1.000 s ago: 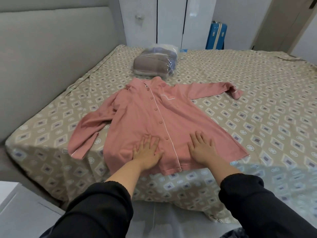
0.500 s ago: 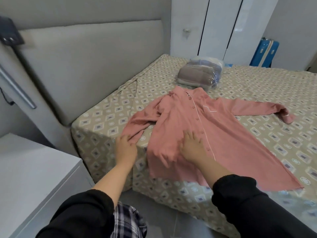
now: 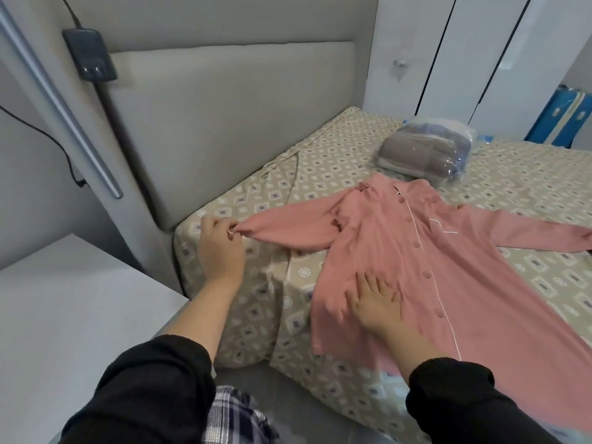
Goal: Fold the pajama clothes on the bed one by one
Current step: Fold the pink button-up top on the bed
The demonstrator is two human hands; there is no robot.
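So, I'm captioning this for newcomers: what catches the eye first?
The pink pajama top lies spread, buttons up, on the patterned bed. The left hand pinches its sleeve cuff near the bed's corner; the right hand presses flat on its lower front. A bagged bundle sits behind the collar.

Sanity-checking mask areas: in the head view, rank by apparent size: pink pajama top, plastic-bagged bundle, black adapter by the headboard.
1. pink pajama top, by far the largest.
2. plastic-bagged bundle.
3. black adapter, the smallest.
The bundle lies farther from the camera than the top, so this holds for image area only.
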